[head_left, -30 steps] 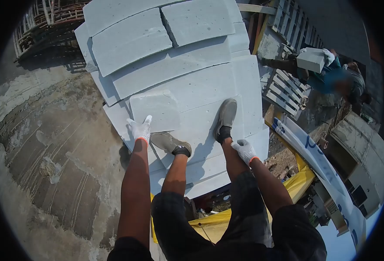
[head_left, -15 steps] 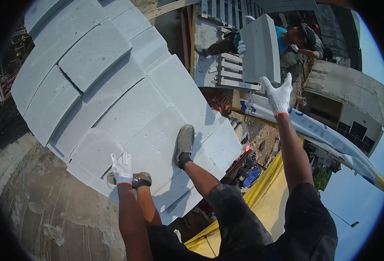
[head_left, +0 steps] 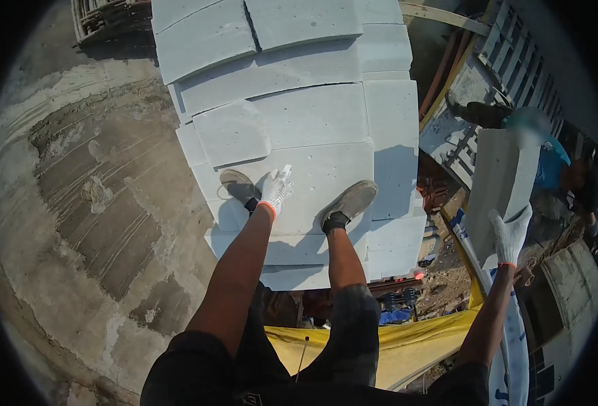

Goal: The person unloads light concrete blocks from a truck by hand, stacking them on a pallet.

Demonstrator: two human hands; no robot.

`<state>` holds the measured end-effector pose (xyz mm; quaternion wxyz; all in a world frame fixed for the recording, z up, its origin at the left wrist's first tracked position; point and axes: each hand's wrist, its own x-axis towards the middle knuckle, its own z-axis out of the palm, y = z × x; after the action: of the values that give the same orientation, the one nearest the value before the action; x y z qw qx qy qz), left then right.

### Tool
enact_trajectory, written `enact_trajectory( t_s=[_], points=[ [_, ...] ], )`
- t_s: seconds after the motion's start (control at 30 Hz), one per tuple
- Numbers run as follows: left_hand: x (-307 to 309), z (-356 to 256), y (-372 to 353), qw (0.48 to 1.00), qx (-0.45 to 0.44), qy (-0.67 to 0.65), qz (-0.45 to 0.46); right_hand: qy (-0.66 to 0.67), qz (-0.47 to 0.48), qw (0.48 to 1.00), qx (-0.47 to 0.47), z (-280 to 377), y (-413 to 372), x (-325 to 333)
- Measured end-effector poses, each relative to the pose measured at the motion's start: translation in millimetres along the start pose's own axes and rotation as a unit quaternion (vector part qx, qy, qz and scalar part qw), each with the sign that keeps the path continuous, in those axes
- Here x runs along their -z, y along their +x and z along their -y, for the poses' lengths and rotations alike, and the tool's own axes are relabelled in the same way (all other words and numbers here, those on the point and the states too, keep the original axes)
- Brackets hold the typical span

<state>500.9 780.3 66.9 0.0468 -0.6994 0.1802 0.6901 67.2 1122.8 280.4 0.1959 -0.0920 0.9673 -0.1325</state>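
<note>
Two hands in white knit gloves are held wide apart. The left hand [head_left: 275, 189] hangs with its fingers loosely open above the stack of pale grey rectangular masonry blocks [head_left: 312, 115], where the grey shoes [head_left: 350, 201] stand. The right hand [head_left: 511, 233] reaches past the stack's edge, fingers open and flat against the lower end of a long pale grey block [head_left: 505, 172]. This block is upright, slightly tilted, in front of a person in a blue shirt [head_left: 552, 169] below.

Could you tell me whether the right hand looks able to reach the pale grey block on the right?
Probably yes: the white-gloved right hand, fingers spread, lies against the lower part of the pale grey rectangular block, with nothing between them.
</note>
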Motion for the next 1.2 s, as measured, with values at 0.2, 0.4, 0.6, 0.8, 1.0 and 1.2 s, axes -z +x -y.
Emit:
enact_trajectory(
  t_s=[0.2, 0.4, 0.6, 0.8, 1.0, 1.2],
  points=[
    [-8.6, 15.0, -17.2, 0.922, -0.126, 0.361, -0.057, -0.108, 0.282, 0.947, 0.109, 111.5, -19.0, -86.3],
    [4.2, 3.8, -17.8, 0.920, -0.146, 0.360, -0.044, 0.027, 0.465, 0.858, 0.218, 214.9, 15.6, -239.4],
    [50.4, 43.4, -7.8, 0.909, -0.181, 0.373, -0.044, -0.031, 0.305, 0.933, 0.187, 336.2, -19.1, -301.0],
    [54.5, 2.9, -98.9, 0.894, -0.110, 0.435, 0.014, 0.037, 0.361, 0.925, 0.112, 305.9, -102.7, -247.1],
    [99.6, -76.3, -131.4, 0.917, -0.160, 0.337, 0.142, -0.030, 0.327, 0.935, -0.134, 184.7, -170.4, -142.6],
    [212.5, -188.7, -105.3, 0.899, -0.221, 0.372, 0.067, 0.078, 0.176, 0.943, -0.272, 124.3, -260.2, -34.4]
  ],
)
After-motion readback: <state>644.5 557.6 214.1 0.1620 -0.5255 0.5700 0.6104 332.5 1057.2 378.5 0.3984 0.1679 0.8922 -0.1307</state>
